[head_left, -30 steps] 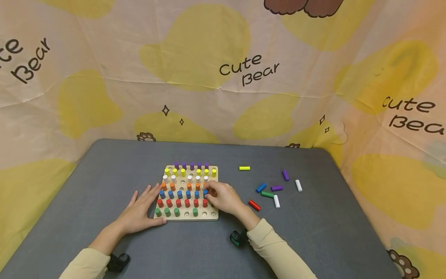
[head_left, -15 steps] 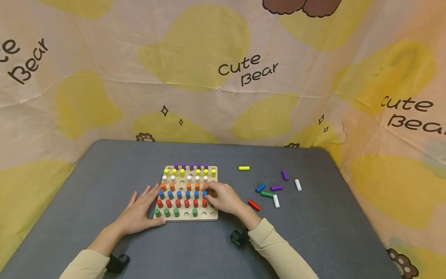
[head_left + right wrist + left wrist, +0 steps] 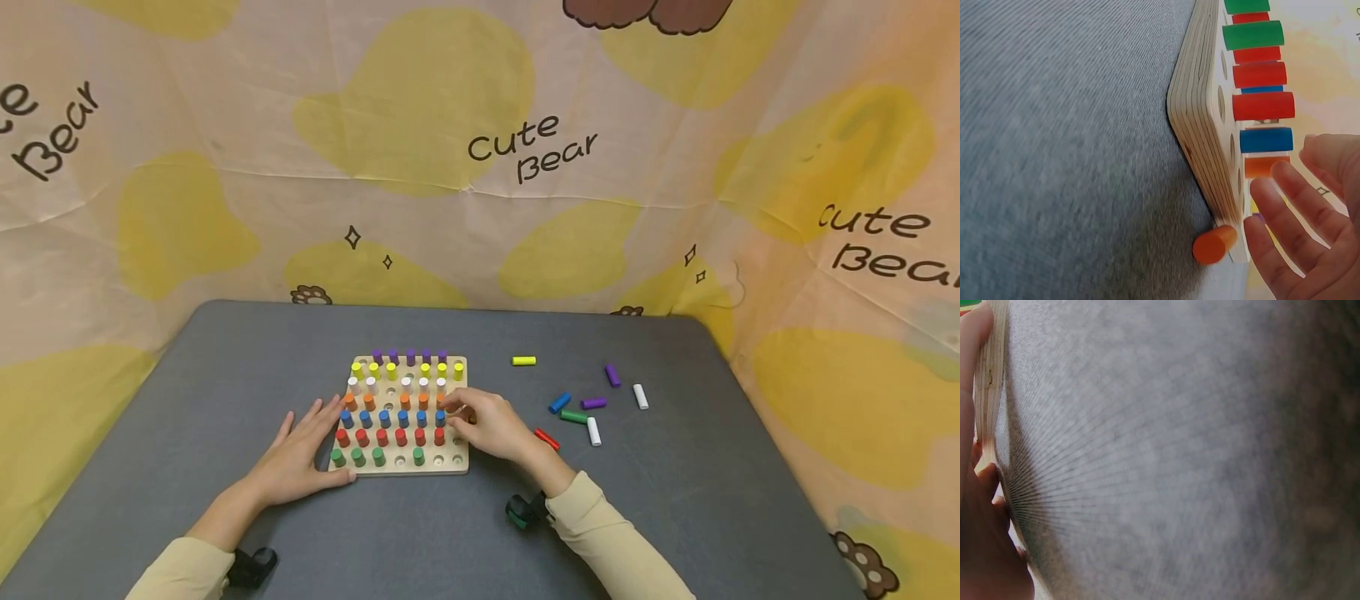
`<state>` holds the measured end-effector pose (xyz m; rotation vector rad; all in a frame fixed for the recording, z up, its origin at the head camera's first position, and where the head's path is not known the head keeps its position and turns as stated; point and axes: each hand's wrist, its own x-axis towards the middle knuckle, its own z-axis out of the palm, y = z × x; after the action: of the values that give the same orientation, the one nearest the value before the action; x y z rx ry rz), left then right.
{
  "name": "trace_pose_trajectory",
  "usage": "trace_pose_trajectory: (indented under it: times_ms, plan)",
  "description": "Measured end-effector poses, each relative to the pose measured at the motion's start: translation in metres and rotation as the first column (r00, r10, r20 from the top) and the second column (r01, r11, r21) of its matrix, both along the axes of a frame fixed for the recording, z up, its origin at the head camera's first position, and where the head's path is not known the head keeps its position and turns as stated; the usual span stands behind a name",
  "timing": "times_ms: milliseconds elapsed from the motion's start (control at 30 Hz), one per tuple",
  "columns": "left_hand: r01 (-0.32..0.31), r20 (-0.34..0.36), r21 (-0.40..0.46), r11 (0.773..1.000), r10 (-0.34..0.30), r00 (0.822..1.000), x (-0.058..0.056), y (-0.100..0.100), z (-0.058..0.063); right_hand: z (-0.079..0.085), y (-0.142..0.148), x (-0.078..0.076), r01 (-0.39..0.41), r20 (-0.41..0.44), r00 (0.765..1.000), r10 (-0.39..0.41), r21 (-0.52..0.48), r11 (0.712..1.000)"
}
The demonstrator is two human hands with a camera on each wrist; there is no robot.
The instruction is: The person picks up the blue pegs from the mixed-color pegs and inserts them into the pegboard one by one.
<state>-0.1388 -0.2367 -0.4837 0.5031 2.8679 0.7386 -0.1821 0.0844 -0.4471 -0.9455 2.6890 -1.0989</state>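
A wooden pegboard lies on the grey table, with rows of coloured pegs standing in its holes. My right hand is beside the right end of the blue row, thumb and fingers apart. In the right wrist view, space shows between those fingers and the blue peg, which stands in the board. An orange peg lies by the board's right edge there; the hand hides it in the head view. At the board's left side rests my left hand, fingers spread along the edge, thumb at the near corner.
Loose pegs lie right of the board: a yellow one, a blue one, a green one, a red one partly behind the right hand, plus purple and white ones. A patterned cloth hangs behind the table.
My right hand has let go of the blue peg at the row's right end; its fingers have parted and shifted slightly right. My left hand has stayed at the board's edge.
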Motion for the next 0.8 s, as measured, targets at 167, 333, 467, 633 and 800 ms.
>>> trace_pose_trajectory:
  times_ms: [167, 333, 467, 633, 800]
  plan:
    - [-0.001, 0.001, 0.001, 1.0, 0.001, 1.0, 0.0, 0.0, 0.0, 0.003, 0.01, 0.002, 0.012, -0.036, 0.999, -0.012, 0.002, 1.0]
    - [-0.002, -0.006, -0.002, 1.0, 0.002, 1.0, 0.0, 0.0, 0.0, 0.007, 0.025, 0.001, 0.035, -0.041, 0.999, -0.035, -0.011, 0.999]
    - [-0.001, -0.009, 0.001, 1.0, 0.001, 1.0, 0.001, 0.0, 0.0, 0.006, 0.041, -0.001, 0.047, -0.055, 0.997, -0.047, 0.002, 0.999]
    - [-0.002, -0.001, 0.011, 1.0, 0.002, 1.0, 0.001, 0.0, 0.002, 0.006, 0.063, -0.006, 0.024, -0.029, 0.999, -0.024, 0.01, 1.0]
    - [-0.003, 0.0, 0.008, 1.0, 0.003, 1.0, 0.001, 0.0, 0.001, 0.005, 0.086, -0.012, 0.024, -0.04, 0.999, -0.023, 0.012, 1.0]
